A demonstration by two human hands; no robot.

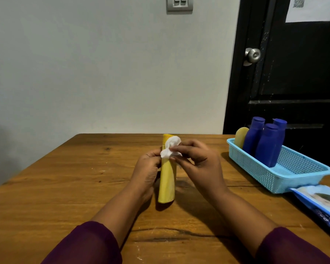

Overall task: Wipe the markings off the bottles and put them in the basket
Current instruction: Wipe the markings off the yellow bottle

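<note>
A person's right hand [200, 161] pinches a crumpled white wipe [170, 147] between thumb and fingertips and presses it against the far, upper part of a yellow bottle [167, 183]. The left hand [148, 168] grips the same bottle from its left side, fingers curled round the body. The bottle sits at the middle of a wooden table [65, 187], its long axis pointing away from the person. Whether its near end rests on the wood or hangs just above it cannot be told. Dark purple sleeves [88, 244] cover both forearms at the near edge of the view.

To the right, well apart from the hands, a light blue mesh basket [255, 168] lies on the table. At its far end three blue bottles [268, 145] stand upright and close together, caps up. A pale yellow bottle [240, 137] leans in the far left corner, just beside them. The near half of the basket holds nothing that shows. A blue and white packet of wipes [320, 202] lies at the basket's near right end, partly cut off by the frame.

Behind the table rises a plain pale wall [103, 73] with a grey light switch [179, 3] at the top. On the far right stands a black door [293, 82] with a round metal knob [252, 55] and a sheet of white paper [311, 8] fixed near its top.
</note>
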